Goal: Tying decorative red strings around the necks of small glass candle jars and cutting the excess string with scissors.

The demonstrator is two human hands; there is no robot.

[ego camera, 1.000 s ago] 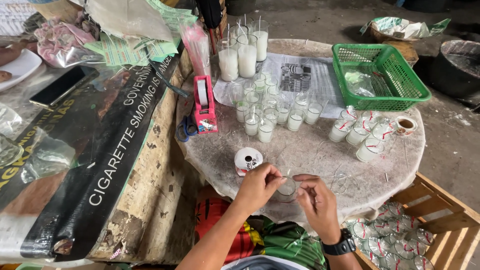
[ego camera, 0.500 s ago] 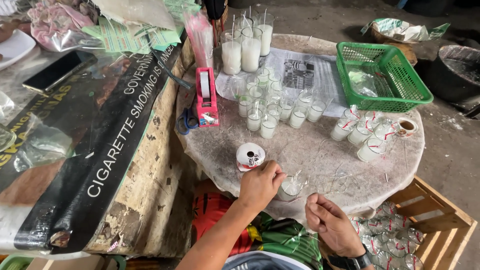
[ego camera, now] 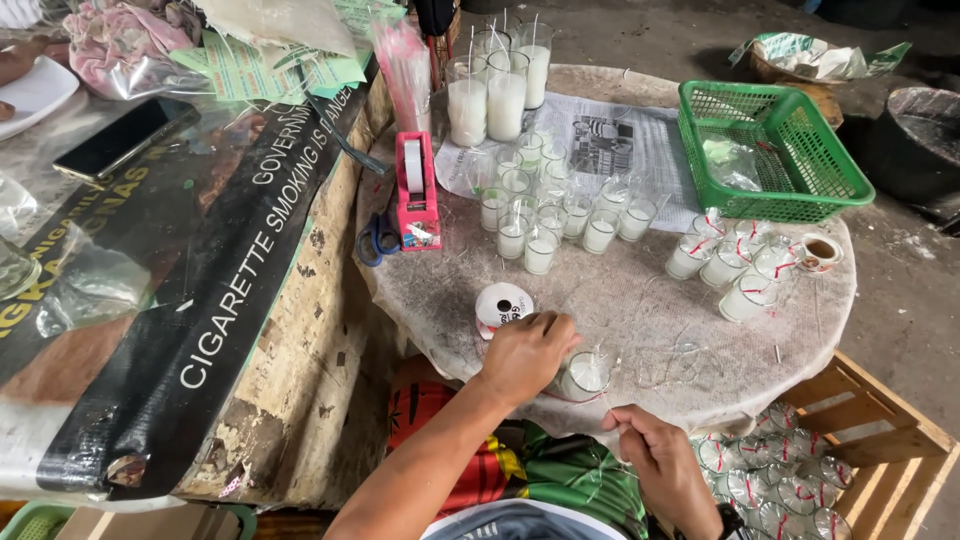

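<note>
White-filled, the small cup (ego camera: pixel 584 375) at lower centre was clasped by the left hand (ego camera: pixel 527 352) while the right hand (ego camera: pixel 660 455) pinched thread below it, tied cups (ego camera: pixel 735 268) at right seemingly done, plain ones (ego camera: pixel 540 215) mid-table apparently left.

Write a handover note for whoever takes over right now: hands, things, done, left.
Left hand grips a small white candle glass at the table's near edge, beside a white thread spool.
Right hand sits off the edge, pinching what looks like thin thread.
Done: red-tied glasses at right.
Left: untied glasses mid-table.
</note>
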